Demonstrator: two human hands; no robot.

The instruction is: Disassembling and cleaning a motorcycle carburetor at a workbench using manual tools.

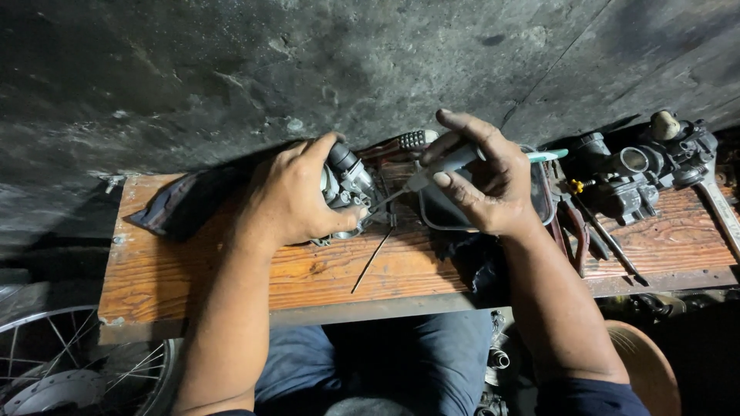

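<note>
Metal carburetor (pixel 348 189), cast and likely heavy, rigid, oily-slick, sits on the wooden counter (pixel 193 270) at centre, clamped around its body by the left hand (pixel 297 196). Right hand (pixel 486 181), at 3 o'clock of it, pinches a screwdriver (pixel 455 162) with its tip against the carburetor; best hold judged to be the main body, clear of small fittings.

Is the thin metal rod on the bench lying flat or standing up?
Lying flat. The thin rod rests slantwise on the wooden bench, below the left hand.
</note>
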